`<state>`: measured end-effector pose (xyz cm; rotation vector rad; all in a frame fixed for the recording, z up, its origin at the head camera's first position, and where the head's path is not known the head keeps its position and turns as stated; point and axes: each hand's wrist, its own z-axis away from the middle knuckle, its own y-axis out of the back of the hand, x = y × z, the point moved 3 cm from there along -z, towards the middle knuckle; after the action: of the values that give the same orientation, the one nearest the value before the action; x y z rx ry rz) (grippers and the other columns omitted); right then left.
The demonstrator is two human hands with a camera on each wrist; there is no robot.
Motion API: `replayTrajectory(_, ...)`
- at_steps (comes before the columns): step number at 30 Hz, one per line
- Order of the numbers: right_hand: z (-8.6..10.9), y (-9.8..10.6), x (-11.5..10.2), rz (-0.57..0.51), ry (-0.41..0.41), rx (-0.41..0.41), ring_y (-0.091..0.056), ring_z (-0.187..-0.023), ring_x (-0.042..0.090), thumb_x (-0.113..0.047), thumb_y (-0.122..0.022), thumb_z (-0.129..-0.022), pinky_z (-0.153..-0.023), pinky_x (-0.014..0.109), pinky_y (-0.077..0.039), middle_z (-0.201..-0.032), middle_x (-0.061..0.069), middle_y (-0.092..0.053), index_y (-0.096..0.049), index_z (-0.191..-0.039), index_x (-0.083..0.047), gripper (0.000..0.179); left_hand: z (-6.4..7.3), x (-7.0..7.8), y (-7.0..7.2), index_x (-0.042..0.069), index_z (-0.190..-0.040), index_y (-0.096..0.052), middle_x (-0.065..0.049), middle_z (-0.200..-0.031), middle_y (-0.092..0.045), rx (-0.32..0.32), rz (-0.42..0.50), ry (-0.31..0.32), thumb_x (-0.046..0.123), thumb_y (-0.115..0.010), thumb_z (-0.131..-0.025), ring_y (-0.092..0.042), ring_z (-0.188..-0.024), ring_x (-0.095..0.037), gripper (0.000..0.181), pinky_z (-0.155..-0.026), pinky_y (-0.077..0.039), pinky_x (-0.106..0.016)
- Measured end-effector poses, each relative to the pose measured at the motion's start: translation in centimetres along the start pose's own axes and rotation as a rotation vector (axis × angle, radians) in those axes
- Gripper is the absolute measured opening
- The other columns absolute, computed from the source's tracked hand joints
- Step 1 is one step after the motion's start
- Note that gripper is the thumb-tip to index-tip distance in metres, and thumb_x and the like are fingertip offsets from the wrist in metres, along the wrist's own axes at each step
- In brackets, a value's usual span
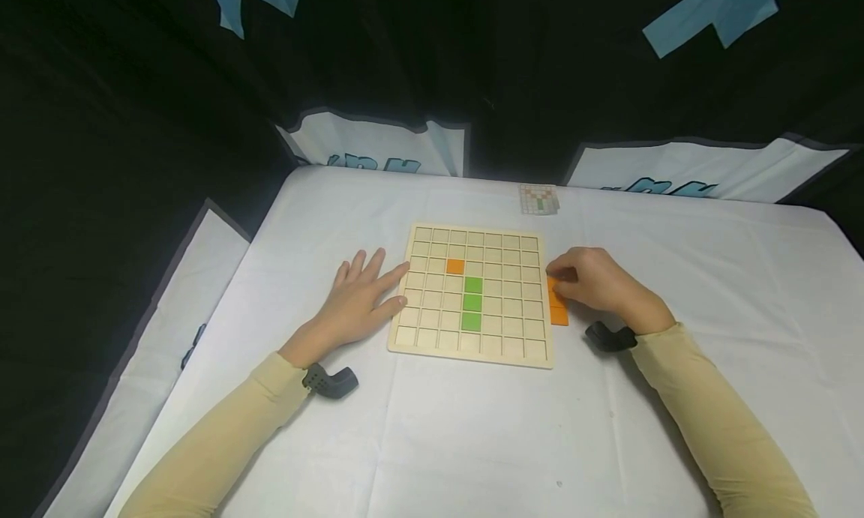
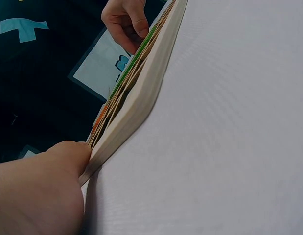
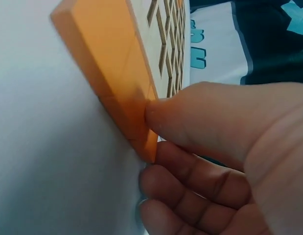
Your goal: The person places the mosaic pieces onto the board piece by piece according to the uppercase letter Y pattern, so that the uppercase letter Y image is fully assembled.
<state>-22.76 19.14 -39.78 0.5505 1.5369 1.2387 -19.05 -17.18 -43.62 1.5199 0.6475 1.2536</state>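
A wooden grid board (image 1: 470, 357) lies on the white cloth between my hands. One orange square (image 1: 455, 266) and a column of three green squares (image 1: 472, 303) sit in its cells. Flat on the cloth, my left hand (image 1: 355, 299) spreads its fingers, with index finger and thumb touching the board's left edge. A row of orange tiles (image 1: 559, 315) lies along the board's right side. At the far end of that row, my right hand (image 1: 597, 282) pinches an orange tile (image 3: 141, 115), thumb on top and fingers curled at its end. The fingers partly cover the row.
Behind the board lies a small card (image 1: 538, 199) printed with a coloured grid. Dark curtains (image 1: 486, 68) with blue tape hang beyond the table's back edge. Each wrist wears a dark strap mount (image 1: 331, 383) close to the cloth.
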Motion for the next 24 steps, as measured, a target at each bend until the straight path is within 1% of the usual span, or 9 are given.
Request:
replayTrajectory(6,0.03,-0.02,-0.24,-0.001,0.009,-0.021,-0.065,-0.095,0.029,0.002,-0.073,-0.084,-0.09,0.049,-0.056,-0.109,0.02,-0.074,-0.074,-0.114,0.006,0.031,0.01,0.04,0.03,0.023,-0.159,-0.038,-0.024,-0.17,-0.015,-0.001,0.005,0.0,0.047,-0.05,-0.103,-0.002,-0.157,-0.052,0.063,-0.124,-0.002,-0.07)
replayTrajectory(14,0.03,0.02,-0.18,-0.005,0.0,-0.024,-0.067,-0.1,0.031,0.0,-0.074,-0.085,-0.092,0.049,-0.056,-0.11,0.021,-0.074,-0.073,-0.115,0.006,0.031,0.0,-0.2,-0.11,0.024,-0.159,-0.037,-0.024,-0.17,-0.015,0.006,0.0,-0.009,0.048,-0.05,-0.103,-0.002,-0.157,-0.051,0.062,-0.124,-0.003,-0.07)
replayTrajectory(20,0.09,-0.09,-0.12,0.011,-0.014,-0.041,-0.064,-0.096,0.029,0.0,-0.076,-0.082,-0.089,0.047,-0.056,-0.11,0.02,-0.073,-0.073,-0.116,0.008,0.036,0.04,-0.16,-0.07,0.024,-0.159,-0.037,-0.024,-0.17,-0.015,0.004,0.003,-0.009,0.047,-0.05,-0.103,-0.002,-0.157,-0.051,0.062,-0.124,-0.002,-0.07)
replayTrajectory(24,0.1,-0.05,-0.25,0.021,-0.001,-0.042,-0.063,-0.094,0.028,0.001,-0.076,-0.082,-0.087,0.046,-0.055,-0.108,0.02,-0.072,-0.074,-0.114,0.007,0.033,0.06,-0.06,0.04,0.024,-0.159,-0.037,-0.024,-0.17,-0.015,0.003,0.004,-0.009,0.047,-0.05,-0.103,-0.002,-0.157,-0.052,0.062,-0.124,-0.003,-0.07)
